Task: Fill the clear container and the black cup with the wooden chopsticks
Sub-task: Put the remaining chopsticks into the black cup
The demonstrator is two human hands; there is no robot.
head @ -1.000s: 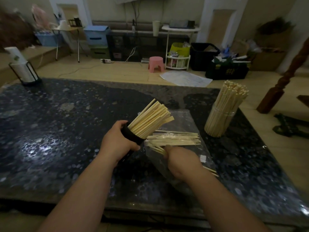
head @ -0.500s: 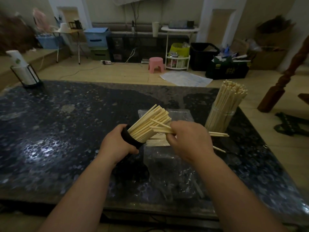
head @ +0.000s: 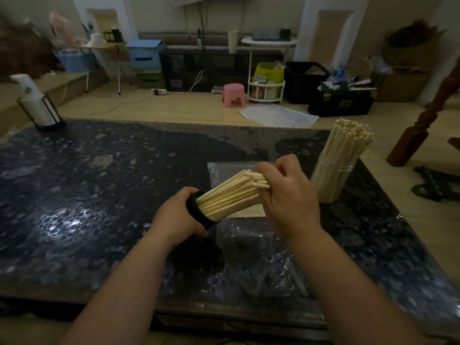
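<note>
Tilted cup is gripped by the left hand, mouth aimed at the right hand, likely so sticks slide in sideways rather than drop. The right hand's fingers curl over the free ends of the chopsticks in the cup, probably seating them. A few loose ones lie on the bag under both hands. Packed container stands on the tabletop just right of the right hand.
</note>
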